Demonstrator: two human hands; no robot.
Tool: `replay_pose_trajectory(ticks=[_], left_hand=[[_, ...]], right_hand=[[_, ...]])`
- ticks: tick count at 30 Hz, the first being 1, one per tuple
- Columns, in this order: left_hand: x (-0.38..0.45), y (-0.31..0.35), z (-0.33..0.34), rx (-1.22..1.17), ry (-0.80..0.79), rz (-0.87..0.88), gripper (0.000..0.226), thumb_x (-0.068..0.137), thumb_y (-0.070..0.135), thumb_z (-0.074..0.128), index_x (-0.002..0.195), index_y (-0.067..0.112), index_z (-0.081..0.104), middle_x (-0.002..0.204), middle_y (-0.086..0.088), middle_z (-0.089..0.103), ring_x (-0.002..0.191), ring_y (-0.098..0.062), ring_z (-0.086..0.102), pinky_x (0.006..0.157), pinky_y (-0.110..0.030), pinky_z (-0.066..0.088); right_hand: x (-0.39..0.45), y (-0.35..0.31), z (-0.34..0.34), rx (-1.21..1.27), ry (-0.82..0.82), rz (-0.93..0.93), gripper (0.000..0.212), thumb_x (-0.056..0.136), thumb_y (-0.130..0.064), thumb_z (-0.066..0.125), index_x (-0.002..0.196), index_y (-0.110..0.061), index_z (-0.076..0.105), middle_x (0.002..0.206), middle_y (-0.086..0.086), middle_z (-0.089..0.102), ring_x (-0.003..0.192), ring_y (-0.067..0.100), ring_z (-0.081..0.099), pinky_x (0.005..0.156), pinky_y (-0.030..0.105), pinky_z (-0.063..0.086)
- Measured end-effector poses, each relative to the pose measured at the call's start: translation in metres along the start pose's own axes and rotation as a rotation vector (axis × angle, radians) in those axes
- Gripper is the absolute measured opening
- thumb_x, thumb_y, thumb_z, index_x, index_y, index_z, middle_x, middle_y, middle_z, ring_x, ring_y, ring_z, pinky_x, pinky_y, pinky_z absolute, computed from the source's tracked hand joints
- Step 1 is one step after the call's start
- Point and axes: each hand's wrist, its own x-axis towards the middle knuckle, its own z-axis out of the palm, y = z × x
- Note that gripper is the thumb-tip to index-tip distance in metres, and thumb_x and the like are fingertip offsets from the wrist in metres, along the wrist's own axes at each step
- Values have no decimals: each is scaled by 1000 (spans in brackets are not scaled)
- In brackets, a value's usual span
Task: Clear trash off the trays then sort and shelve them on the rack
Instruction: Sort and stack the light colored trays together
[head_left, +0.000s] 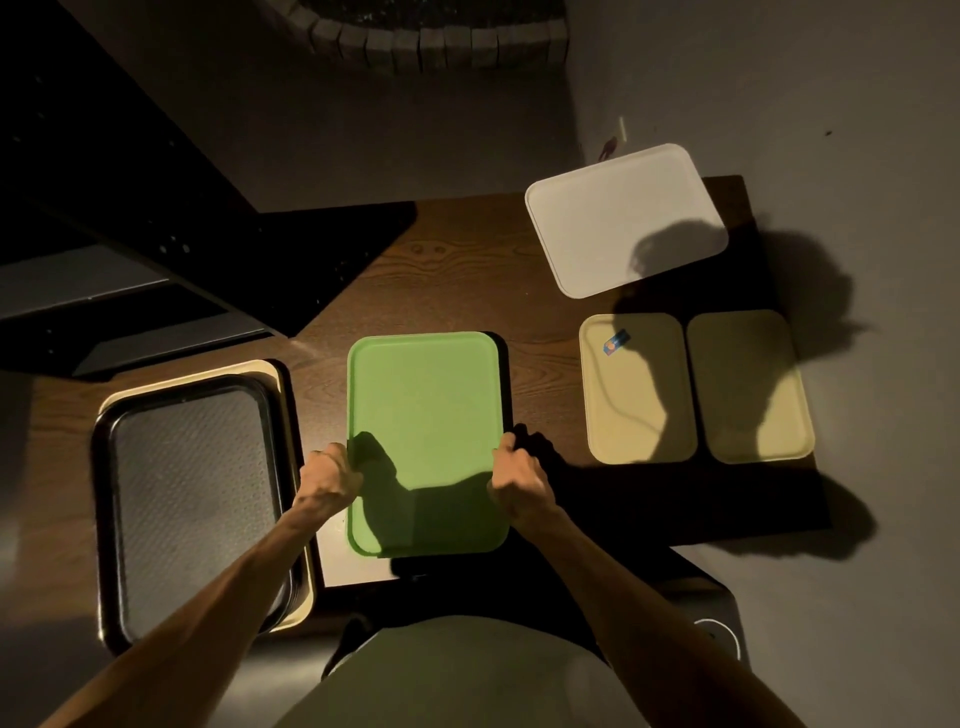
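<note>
Green tray (426, 415) lies at the middle of the dark wood table (457, 270), long side running away from the person, near edge overhanging the table's front edge a little; a thin dark rim shows along its far and right edges, maybe another tray under it, cannot tell for sure. Left hand (327, 475) grips the green tray's left rim near the front corner, fingers curled round the edge. Right hand (517, 480) grips the right rim about opposite, fingers curled over the edge. Both forearms bare, reaching in from below. Left of the green tray: black tray (192, 509) with textured surface, sitting on top of a cream tray (260, 371) whose rim shows at the far and right sides; this stack hangs over the table's front edge. Right of the green tray: two yellow trays side by side, nearly touching, the nearer yellow tray (636, 395) carrying a small blue-and-orange wrapper (615, 342) near its far left corner, the farther yellow tray (748, 387) bare and partly in shadow. Beyond the yellow pair, far right of the green tray: white tray (623, 218), turned at an angle, its far corner sticking past the table's back edge. Far left of the green tray: dark rack (156, 234) with shelves, dim, detail hard to see.
</note>
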Motion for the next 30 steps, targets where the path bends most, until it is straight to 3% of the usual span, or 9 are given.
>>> replay_pose_trajectory(ticks=[2,4,7,9,11,13,17,22,30], left_hand=[[-2,4,-4,7,-21,-6,31,85,7,62,114,-5,56,95,-17,59,81,-30,62,67,-37,58],[-6,14,-11,42,14,31,42,85,12,62,122,1,48,105,-18,58,88,-34,63,75,-43,59],[-6,35,-19,76,198,246,60,83,14,66,136,5,37,126,-21,46,102,-38,57,79,-47,54],[-1,51,-22,64,224,406,63,81,10,66,137,3,39,127,-23,43,109,-38,52,83,-45,52],[3,68,-22,38,197,457,58,83,10,63,137,5,44,129,-21,46,115,-36,52,90,-41,50],[1,87,-22,6,180,451,50,87,10,60,136,6,48,131,-18,49,117,-33,53,92,-37,50],[-7,108,-16,-31,126,516,33,91,7,57,124,6,60,119,-16,61,110,-31,59,92,-36,54],[1,100,-1,-112,37,457,31,92,8,54,121,15,63,122,-13,63,106,-27,65,88,-25,52],[-2,95,1,-239,-18,377,28,94,4,56,118,16,65,120,-4,66,104,-16,64,87,-23,51]], right_hand=[[2,4,-9,31,-46,-15,50,100,-12,40,147,-8,24,137,22,48,124,37,50,101,46,43],[6,9,-26,12,20,-53,38,101,-26,39,134,-9,44,129,21,56,116,37,56,96,45,47],[25,20,-61,161,298,4,48,99,-49,31,114,-13,58,115,21,63,107,38,60,92,45,47],[45,24,-89,264,400,53,39,98,-44,37,108,-13,59,105,18,66,102,35,63,89,44,50],[66,27,-116,322,495,40,24,95,-32,47,98,-12,61,96,14,69,94,33,65,82,40,54],[84,28,-138,263,595,11,18,92,-25,53,99,-12,63,103,14,67,96,34,64,80,38,52],[117,34,-158,122,631,-15,32,89,-21,61,117,-7,57,124,14,54,113,30,55,80,35,50],[151,48,-155,-104,687,-79,33,78,-21,63,107,-6,59,109,16,59,106,31,50,87,40,49],[157,53,-163,-54,752,-144,28,74,-4,59,100,-7,67,102,13,61,99,31,55,71,37,52]])
